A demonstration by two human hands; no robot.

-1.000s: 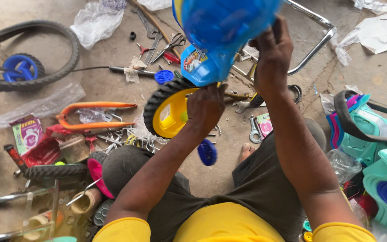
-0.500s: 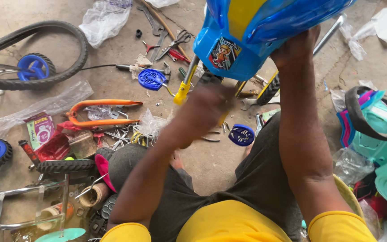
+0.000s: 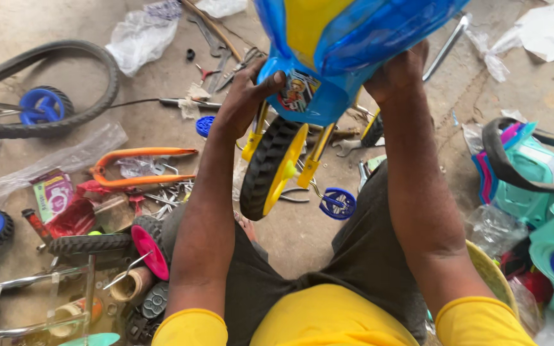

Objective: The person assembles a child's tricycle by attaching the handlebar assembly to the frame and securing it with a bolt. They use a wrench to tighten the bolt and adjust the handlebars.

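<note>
1. Item: blue plastic tricycle body [image 3: 347, 45], with a yellow panel on top and a picture sticker on its lower nose. We hold it raised over our lap, well above the concrete floor [image 3: 290, 237].
2. Fitted below the body: a yellow fork [image 3: 254, 138] carrying a front wheel [image 3: 270, 166] with a black tyre and a yellow hub. The wheel hangs free of the floor.
3. Left hand [image 3: 242, 96]: wrapped round the body's lower left edge, thumb lying on the blue plastic just beside the sticker, fingers [image 3: 251, 74] curled shut on the shell.
4. Right hand [image 3: 395, 74]: closed on the body's right underside, knuckles towards us; the fingertips are hidden behind the shell.
5. Handling, as we judge it: a hollow moulded shell, light for its bulk, stiff but able to flex. The glossy surface looks slippery, so edges and undersides offer the surer hold. The wheel and fork add weight low down and may swing.
6. Below the body, on the floor: a loose blue hub cap [image 3: 338, 204], scattered spanners [image 3: 347, 146] and small metal parts.
7. Left of the body: an orange curved bar [image 3: 136, 168], a pink-hubbed small wheel [image 3: 149, 247], a bicycle tyre [image 3: 52, 86] and a blue-hubbed wheel [image 3: 43, 106].
8. Right of the body: stacked teal plastic seats [image 3: 540, 186] and a chrome tube [image 3: 447, 41].
</note>
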